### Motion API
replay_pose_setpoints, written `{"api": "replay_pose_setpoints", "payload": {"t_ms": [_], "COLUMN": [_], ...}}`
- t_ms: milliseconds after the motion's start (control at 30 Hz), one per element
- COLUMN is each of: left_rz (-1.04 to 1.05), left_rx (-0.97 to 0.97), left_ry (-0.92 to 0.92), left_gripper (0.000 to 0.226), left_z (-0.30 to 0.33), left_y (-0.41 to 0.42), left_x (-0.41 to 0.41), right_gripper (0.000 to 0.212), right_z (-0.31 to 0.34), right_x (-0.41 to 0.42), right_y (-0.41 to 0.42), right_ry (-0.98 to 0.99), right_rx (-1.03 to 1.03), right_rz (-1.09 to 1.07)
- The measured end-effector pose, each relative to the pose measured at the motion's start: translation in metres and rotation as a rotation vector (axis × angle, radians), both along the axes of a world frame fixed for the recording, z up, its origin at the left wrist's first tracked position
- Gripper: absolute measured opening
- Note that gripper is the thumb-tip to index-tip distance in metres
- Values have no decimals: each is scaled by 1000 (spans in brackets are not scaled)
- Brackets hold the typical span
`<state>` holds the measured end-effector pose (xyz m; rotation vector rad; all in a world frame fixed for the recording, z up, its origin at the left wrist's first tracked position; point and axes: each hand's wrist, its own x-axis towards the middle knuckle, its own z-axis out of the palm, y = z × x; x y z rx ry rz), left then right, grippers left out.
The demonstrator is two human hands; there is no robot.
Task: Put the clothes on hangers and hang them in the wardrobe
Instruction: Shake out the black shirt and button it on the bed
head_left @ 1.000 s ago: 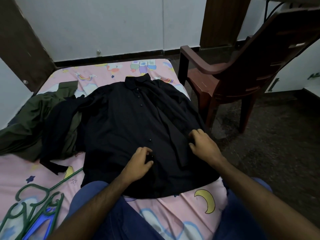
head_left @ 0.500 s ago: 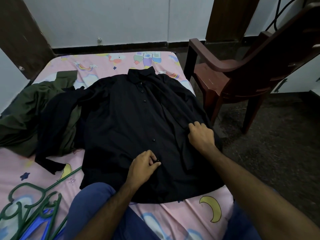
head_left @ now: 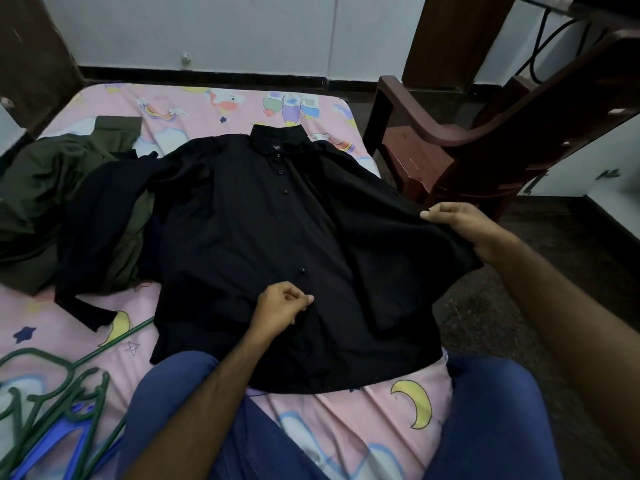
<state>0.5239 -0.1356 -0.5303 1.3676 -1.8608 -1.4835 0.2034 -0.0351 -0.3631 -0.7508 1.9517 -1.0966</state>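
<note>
Far off to the left of my left hand, down by my knee, the green hangers lie tangled with a blue hanger on the pink bed sheet; above them, well left of that hand, an olive garment is heaped with another dark garment draped over it. The black shirt is spread face up right under my left hand, collar pointing away from me. That hand has its fingers curled in and its thumb and fingertip pinching at the button placket, just below one of the buttons; I cannot tell if I have the button itself. My right hand is out to the right, gripping the shirt's side or sleeve edge and lifting it off the bed near the brown chair. The risk I see: pulling with the right hand while the left pinches could skew the shirt or drag it off the mattress edge onto the floor. No hanger is in the shirt yet, and reaching left for one may snag the tangled bunch and lift several.
</note>
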Motion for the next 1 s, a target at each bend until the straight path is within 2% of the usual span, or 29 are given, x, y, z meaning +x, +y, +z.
{"api": "replay_pose_setpoints", "payload": {"t_ms": [167, 233, 267, 433, 533, 667, 1000], "left_rz": [35, 56, 58, 52, 33, 7, -29], "left_rx": [200, 239, 251, 268, 276, 286, 236], "left_ry": [166, 214, 233, 241, 236, 235, 187], "left_gripper": [17, 16, 15, 12, 12, 11, 11], "left_z": [7, 10, 11, 12, 11, 7, -4], "left_y": [-1, 0, 0, 0, 0, 0, -2], "left_x": [7, 10, 11, 13, 14, 11, 3], "right_gripper": [18, 20, 20, 15, 15, 18, 9], "right_z": [-15, -37, -51, -107, -124, -138, -164], "right_x": [67, 100, 115, 167, 178, 181, 184], "right_y": [-9, -18, -21, -26, -21, -17, -12], "right_ry": [464, 558, 519, -4, -195, -183, -99], "right_rx": [28, 65, 76, 102, 43, -49, -160], "right_rz": [310, 349, 334, 132, 71, 22, 11]}}
